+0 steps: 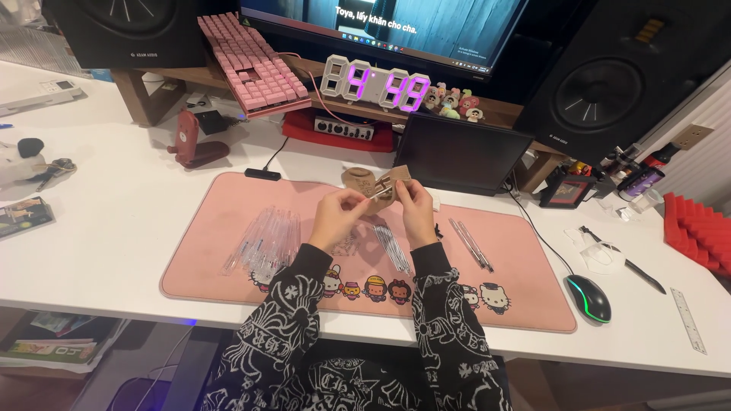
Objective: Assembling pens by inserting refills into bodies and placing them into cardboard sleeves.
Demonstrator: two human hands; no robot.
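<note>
my left hand (337, 215) and right hand (415, 204) both pinched shut on tan wooden piece (383, 185), above pink mat (228, 199) on desk (114, 221)

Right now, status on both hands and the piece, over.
Left hand and right hand both pinching small brown cardboard piece, held above pink desk mat. Clear tubes left of hands, thin rods right. Nothing obstructing.

Bluish monitor (396, 27) behind, white purple-digit clock (375, 82), small dark screen (459, 156)
</note>
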